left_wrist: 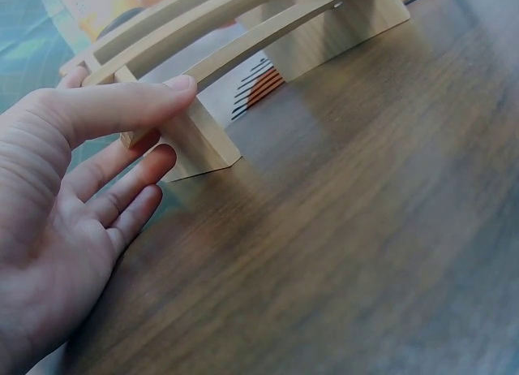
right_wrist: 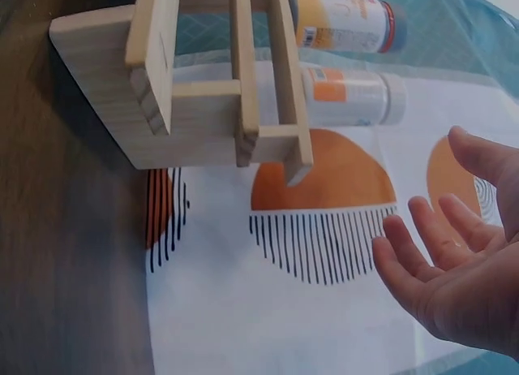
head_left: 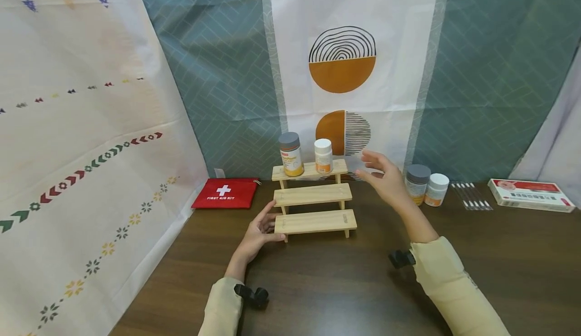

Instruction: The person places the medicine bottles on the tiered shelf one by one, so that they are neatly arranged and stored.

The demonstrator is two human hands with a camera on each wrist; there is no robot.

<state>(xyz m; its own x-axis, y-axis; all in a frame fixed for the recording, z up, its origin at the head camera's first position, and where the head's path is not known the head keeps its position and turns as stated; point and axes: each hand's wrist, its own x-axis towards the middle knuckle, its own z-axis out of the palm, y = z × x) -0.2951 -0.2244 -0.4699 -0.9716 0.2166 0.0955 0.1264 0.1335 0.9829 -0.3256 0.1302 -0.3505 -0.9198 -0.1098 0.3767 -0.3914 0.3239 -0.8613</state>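
A three-tier wooden step stand point(head_left: 313, 194) is upright on the table. My left hand point(head_left: 256, 235) holds its left end, the thumb on the lowest step's edge and the index finger further back. In the left wrist view, that hand's point(left_wrist: 89, 164) other fingers lie beside the stand's leg point(left_wrist: 203, 140). A grey-lidded bottle point(head_left: 291, 154) and a smaller white bottle point(head_left: 324, 156) with an orange label stand on the top step. My right hand point(head_left: 383, 177) is in the air right of the white bottle, fingers apart and holding nothing, as the right wrist view confirms.
Behind the right forearm stand another grey-lidded bottle point(head_left: 416, 182) and another white bottle point(head_left: 437, 189). Several cotton swabs point(head_left: 471, 196) and a red-and-white box point(head_left: 531, 194) lie further right. A red first aid pouch point(head_left: 227, 193) lies left of the stand. Patterned cloth point(head_left: 227, 73) hangs behind.
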